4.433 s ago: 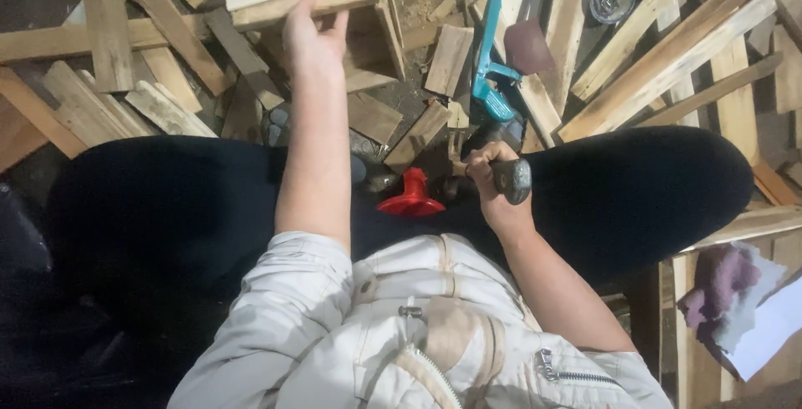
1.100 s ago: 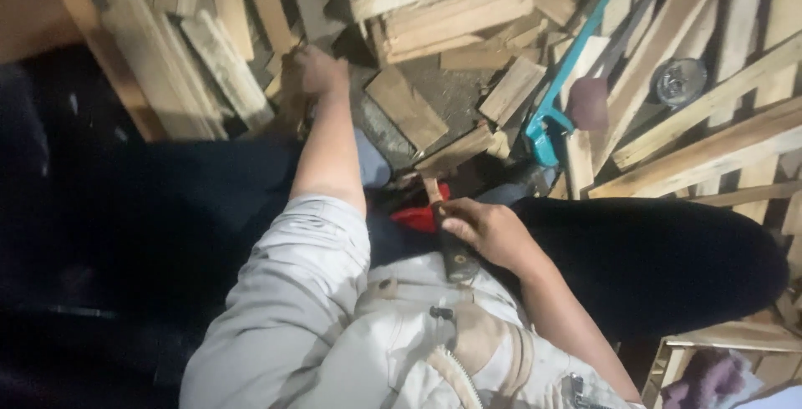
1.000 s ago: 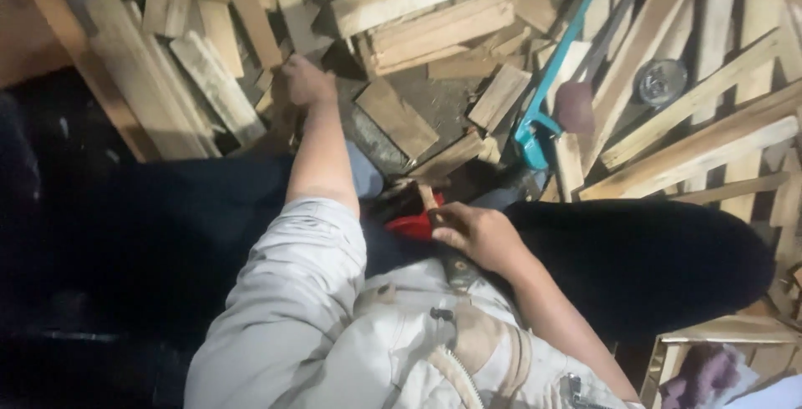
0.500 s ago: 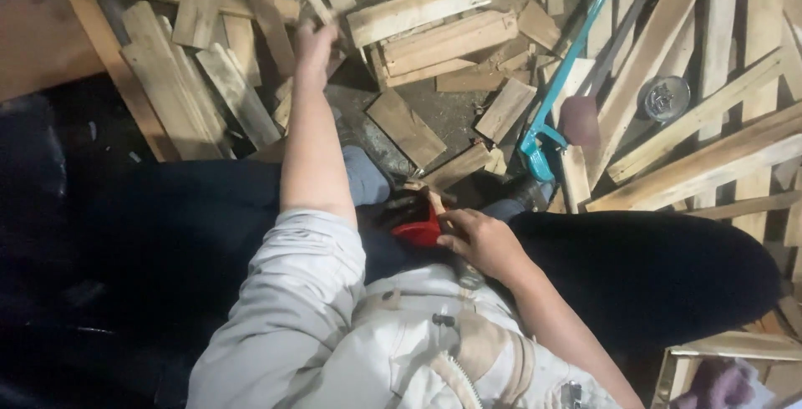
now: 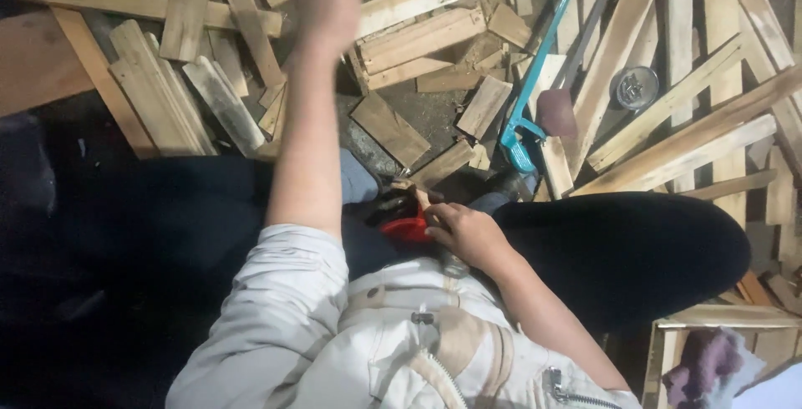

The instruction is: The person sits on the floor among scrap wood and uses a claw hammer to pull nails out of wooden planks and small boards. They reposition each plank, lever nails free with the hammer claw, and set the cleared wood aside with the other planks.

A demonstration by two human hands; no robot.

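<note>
— Where's the left hand (image 5: 327, 4) right now?

— Stretched far forward over the heap of pale, rough-sawn wooden offcuts (image 5: 418, 37) near the top edge of the floor. It's blurred, so I cannot tell whether its fingers are spread or curled, or whether it touches any piece

— And the right hand (image 5: 468, 232)?

— Down in the lap, between the two black-trousered legs. Its fingers are curled loosely, resting against a small red plastic object (image 5: 407, 230); whether they actually clamp it I can't make out

— What lies just beyond that red thing?

— A short flat wooden block (image 5: 441, 163), tilted, just ahead of the knees, with a wider flat square of board (image 5: 389, 129) beside it on the bare dirt floor (image 5: 434, 112)

— Any tools?

— A hacksaw with a turquoise metal frame (image 5: 535, 75) lies slanted among the boards towards the upper right, its handle end nearest the person. Further right, a small round metal lid or tin (image 5: 635, 87) sits between long planks

— Anything at the lower right corner?

— A purple crumpled cloth (image 5: 706, 363) on a pale wooden frame (image 5: 727, 319)
</note>
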